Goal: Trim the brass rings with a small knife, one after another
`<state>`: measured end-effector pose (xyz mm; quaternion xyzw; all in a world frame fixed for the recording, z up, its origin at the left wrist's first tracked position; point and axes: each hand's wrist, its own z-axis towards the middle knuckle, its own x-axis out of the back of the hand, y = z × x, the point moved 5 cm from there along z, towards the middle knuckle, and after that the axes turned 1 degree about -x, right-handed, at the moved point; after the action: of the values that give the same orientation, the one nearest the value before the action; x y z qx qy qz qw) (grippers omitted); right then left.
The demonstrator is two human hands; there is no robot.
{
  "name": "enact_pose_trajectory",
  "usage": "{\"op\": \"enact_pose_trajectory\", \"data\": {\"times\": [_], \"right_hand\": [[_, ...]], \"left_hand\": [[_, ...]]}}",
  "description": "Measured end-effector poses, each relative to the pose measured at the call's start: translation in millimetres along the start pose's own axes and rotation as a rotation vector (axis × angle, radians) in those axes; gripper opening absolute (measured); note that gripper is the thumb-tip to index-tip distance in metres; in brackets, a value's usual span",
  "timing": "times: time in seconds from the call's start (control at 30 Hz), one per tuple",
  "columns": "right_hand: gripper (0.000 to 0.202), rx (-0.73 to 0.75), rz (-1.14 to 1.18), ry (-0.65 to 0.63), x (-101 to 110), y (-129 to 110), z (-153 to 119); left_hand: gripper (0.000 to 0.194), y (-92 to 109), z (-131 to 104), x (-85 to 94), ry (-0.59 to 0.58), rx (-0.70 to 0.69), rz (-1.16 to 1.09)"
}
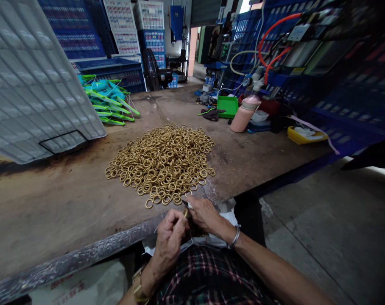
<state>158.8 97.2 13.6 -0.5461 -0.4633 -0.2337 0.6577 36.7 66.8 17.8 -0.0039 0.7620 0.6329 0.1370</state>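
Note:
A heap of brass-coloured rings [167, 156] lies on the worktable, its loose edge reaching the front rim. Just past that rim, over my lap, my left hand [170, 235] is closed, pinching a single ring [185, 212] between thumb and fingers. Close beside it, my right hand [207, 216] is closed around a small dark pointed tool [185, 203], whose tip shows near the ring; most of it is hidden in the fingers. Beneath both hands, an opened whitish sack [232, 217] lies across my lap, its inside dark.
The worktable [68, 207] carries a leaning pale plastic crate [36, 84] and green plastic frames [112, 101] on the left. A pink bottle [242, 116], green tray [228, 106] and yellow tray [307, 134] stand right. Stacked crates [151, 34] and a black fan [154, 72] are behind.

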Motion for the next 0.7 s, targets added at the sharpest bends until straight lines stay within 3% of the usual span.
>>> {"op": "enact_pose_trajectory", "data": {"times": [0.1, 0.27, 0.53, 0.7], "right_hand": [[0.022, -0.088, -0.025, 0.100, 4.3, 11.0, 1.8], [0.012, -0.259, -0.110, 0.234, 13.4, 19.6, 8.7], [0.016, -0.362, -0.207, 0.194, 10.5, 18.8, 18.1], [0.021, -0.343, -0.187, 0.169, 9.1, 26.1, 19.1]], "left_hand": [[0.034, 4.2, -0.2, -7.1, -0.042, 0.112, -0.194], [0.031, -5.3, 10.1, 1.1, 0.048, 0.237, -0.423], [0.038, -10.0, 8.9, 7.2, 0.083, 0.346, -0.558], [0.027, -16.6, 13.6, 11.1, 0.136, 0.434, -0.632]]}}
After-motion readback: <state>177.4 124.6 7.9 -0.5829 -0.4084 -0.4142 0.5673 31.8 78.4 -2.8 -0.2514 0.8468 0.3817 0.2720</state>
